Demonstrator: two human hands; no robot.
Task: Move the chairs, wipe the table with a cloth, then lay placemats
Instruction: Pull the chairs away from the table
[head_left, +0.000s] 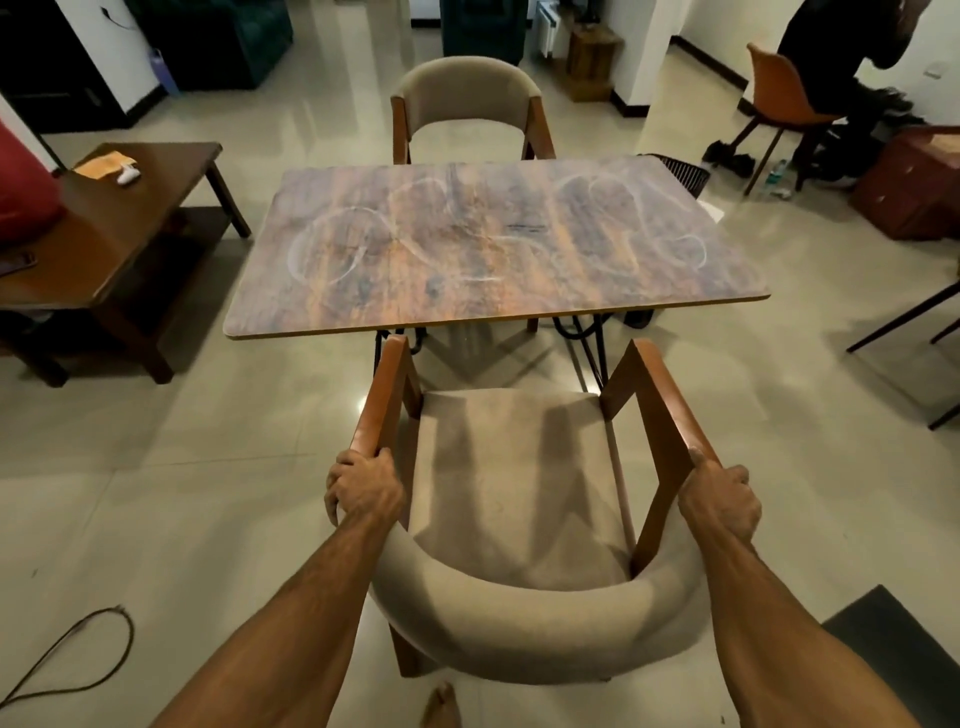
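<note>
Left hand (363, 486) and right hand (719, 501) clasp either side of the chair (514, 457) — I'd lift evenly, drawing it straight back from the table (467, 249).

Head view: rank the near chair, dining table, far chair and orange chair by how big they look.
1. near chair and dining table: about alike; the chair's nearness to the camera inflates it.
2. far chair
3. orange chair
</note>
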